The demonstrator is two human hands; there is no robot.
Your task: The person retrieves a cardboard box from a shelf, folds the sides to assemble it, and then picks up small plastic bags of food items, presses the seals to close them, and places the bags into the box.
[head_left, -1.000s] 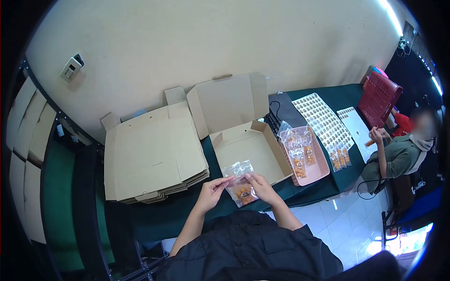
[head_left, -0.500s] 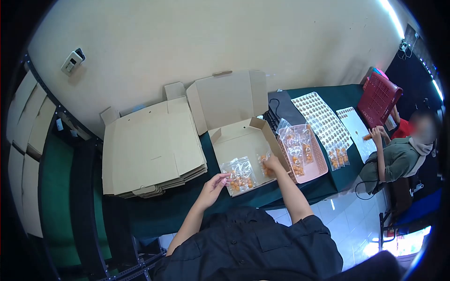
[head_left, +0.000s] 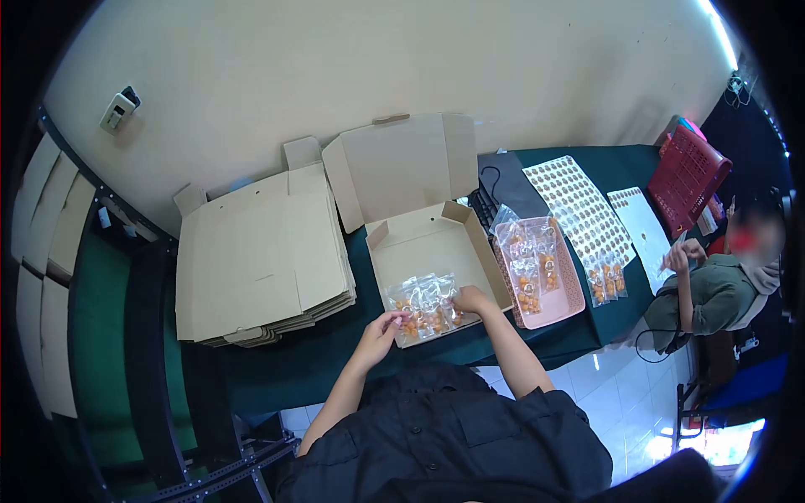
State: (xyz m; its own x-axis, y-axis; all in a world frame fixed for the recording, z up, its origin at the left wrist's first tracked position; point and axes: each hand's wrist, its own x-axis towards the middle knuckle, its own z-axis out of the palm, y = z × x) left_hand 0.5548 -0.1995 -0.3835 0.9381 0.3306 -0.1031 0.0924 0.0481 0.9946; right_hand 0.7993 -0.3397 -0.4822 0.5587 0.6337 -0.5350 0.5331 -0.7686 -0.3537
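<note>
An open cardboard box (head_left: 423, 239) stands before me with its lid raised. At its front lie several clear plastic bags of orange balls (head_left: 426, 312), side by side and overlapping. My right hand (head_left: 473, 302) is closed on the rightmost bag, at the right of the row. At the row's left end, my left hand (head_left: 379, 339) has its fingertips closed on the edge of a bag. What the balls are is too small to tell. To the box's right, a pink basket (head_left: 570, 289) holds more of these bags.
Flattened cardboard boxes (head_left: 260, 260) are stacked to the left. On the right lie a sheet of round stickers (head_left: 579, 210), a few filled bags (head_left: 607, 279) and a white sheet (head_left: 641, 222). A red basket (head_left: 688, 180) stands near another person (head_left: 721, 293) at the table's right end.
My right hand has brought its bag leftward against the other bags in the box. My left hand stays at the row's left end. The other person's hands have moved slightly.
</note>
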